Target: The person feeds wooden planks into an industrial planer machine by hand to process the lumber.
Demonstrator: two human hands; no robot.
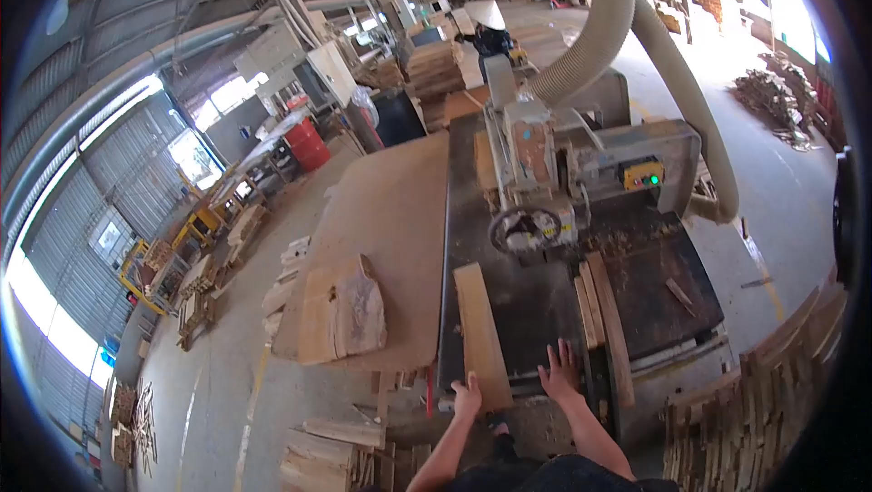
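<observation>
A pale wooden board [483,333] lies lengthwise on the black machine table [536,310], its near end towards me. My left hand [467,395] is at the board's near left edge, fingers curled against it. My right hand [560,372] is over the table to the right of the board, with its fingers spread and nothing in it. Ahead stands a saw machine with a handwheel [525,230] and a lit green button. Narrow wood strips [599,310] lie to the right of my right hand, along the machine table.
A brown side table [391,210] adjoins on the left, bearing a rough-edged slab [343,310]. Stacked offcuts [749,410] stand at lower right, more planks [327,460] at lower left. A thick hose [604,29] rises from the machine. A person in a conical hat [493,38] is beyond it.
</observation>
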